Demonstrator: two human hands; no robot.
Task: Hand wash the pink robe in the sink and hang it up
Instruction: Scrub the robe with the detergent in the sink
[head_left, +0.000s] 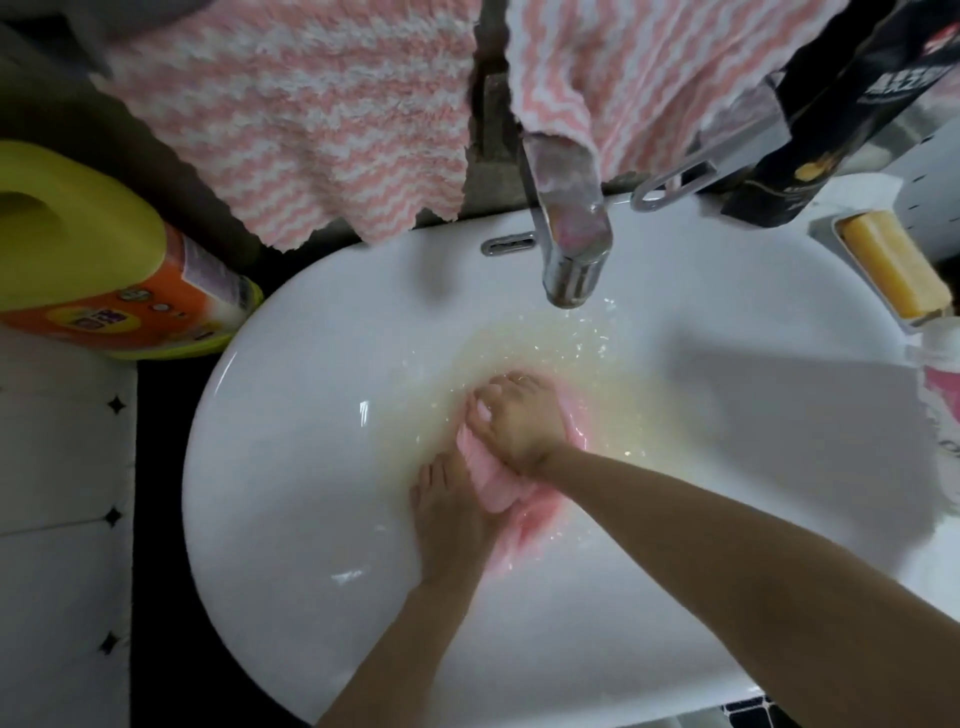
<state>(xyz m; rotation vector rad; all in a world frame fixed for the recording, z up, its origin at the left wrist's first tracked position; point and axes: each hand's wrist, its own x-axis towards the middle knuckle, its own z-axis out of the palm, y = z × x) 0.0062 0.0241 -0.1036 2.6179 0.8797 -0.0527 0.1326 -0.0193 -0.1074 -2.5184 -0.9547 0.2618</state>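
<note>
Both hands, left hand (457, 525) and right hand (511, 421), have fingers curled gripping the bunched wet pink cloth robe (488, 480) at the white oval ceramic sink's (291, 467) centre; best to knead firmly underwater, turning folds toward the 12 o'clock chrome tap (569, 249).

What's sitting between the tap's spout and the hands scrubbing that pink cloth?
Nothing solid: in the head view, only shallow yellowish water on the bare white sink lies between the faucet and the right hand gripping the pink robe.
</note>
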